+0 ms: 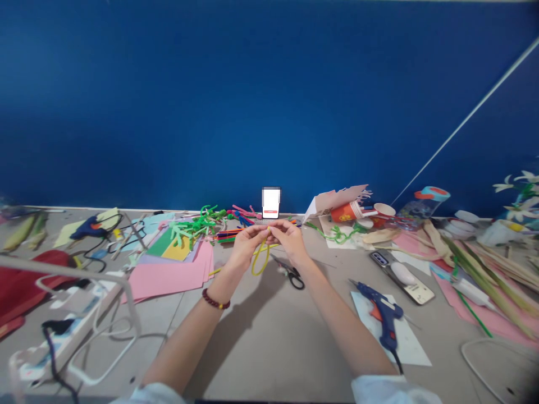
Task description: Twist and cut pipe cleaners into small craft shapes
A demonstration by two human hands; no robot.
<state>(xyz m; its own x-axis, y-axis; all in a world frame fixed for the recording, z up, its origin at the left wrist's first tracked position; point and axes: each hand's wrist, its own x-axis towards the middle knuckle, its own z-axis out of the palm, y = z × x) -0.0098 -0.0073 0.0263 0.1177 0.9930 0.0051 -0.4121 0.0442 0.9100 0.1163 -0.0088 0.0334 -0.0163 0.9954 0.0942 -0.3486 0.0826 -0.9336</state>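
My left hand (247, 245) and my right hand (289, 238) meet above the table, and their fingertips pinch a yellow pipe cleaner (260, 262). It hangs below them in a narrow loop, with one thin end reaching left towards the pink paper. Just below my right hand lie black-handled scissors (292, 275). A heap of green pipe cleaners (196, 230) sits beyond my left hand, on stacked coloured paper (168, 279). A dark beaded bracelet (215, 299) circles my left wrist.
A blue glue gun (381, 314) lies on white card to the right. Paper cups (347, 212), a phone (402, 278) and long dried leaves (484, 280) crowd the right side. A power strip (71, 320) with cables and a second glue gun (90, 227) lie left. A blue wall stands behind.
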